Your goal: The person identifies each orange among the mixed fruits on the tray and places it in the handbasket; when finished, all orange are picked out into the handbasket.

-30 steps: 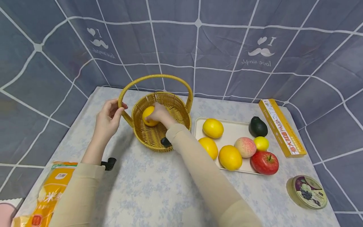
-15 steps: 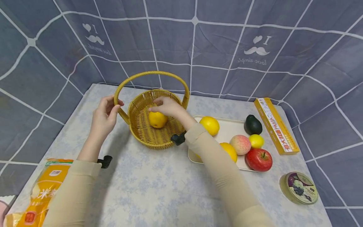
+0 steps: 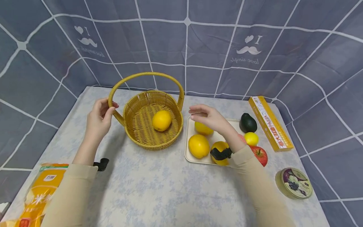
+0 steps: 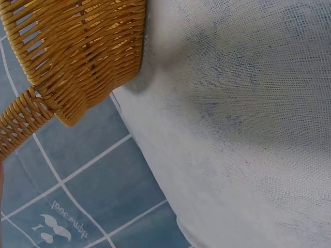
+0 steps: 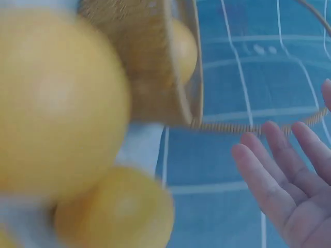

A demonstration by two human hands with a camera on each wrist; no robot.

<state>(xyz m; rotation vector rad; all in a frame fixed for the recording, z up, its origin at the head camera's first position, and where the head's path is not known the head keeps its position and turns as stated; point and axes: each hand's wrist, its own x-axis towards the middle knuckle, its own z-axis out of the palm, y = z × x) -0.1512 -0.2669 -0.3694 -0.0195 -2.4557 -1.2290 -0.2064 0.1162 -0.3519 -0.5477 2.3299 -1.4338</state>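
A woven basket point(image 3: 153, 146) with a tall arched handle point(image 3: 147, 74) stands on the cloth, left of centre. My left hand point(image 3: 97, 121) grips the handle low on its left side. Inside the basket lies one deep-yellow orange point(image 3: 162, 120). My right hand point(image 3: 208, 118), fingers loosely extended and holding nothing, hovers over the back left of a cream tray point(image 3: 187, 154). Under and near it are several more oranges point(image 3: 199, 146). In the right wrist view the bare fingers point(image 5: 274, 160) show beside the basket point(image 5: 150, 67). The left wrist view shows the basket's side point(image 4: 88, 57).
Also on the tray are an avocado point(image 3: 248, 123), a lemon point(image 3: 251, 138), a red apple point(image 3: 261, 156) and a partly hidden peach. A pasta box point(image 3: 270, 123) and a round tin point(image 3: 295, 183) stand right. An orange bag point(image 3: 42, 195) lies at the left.
My right hand has let go of the orange in the basket and moved right, out over the tray. The left hand keeps hold of the handle. The head view has shifted slightly.
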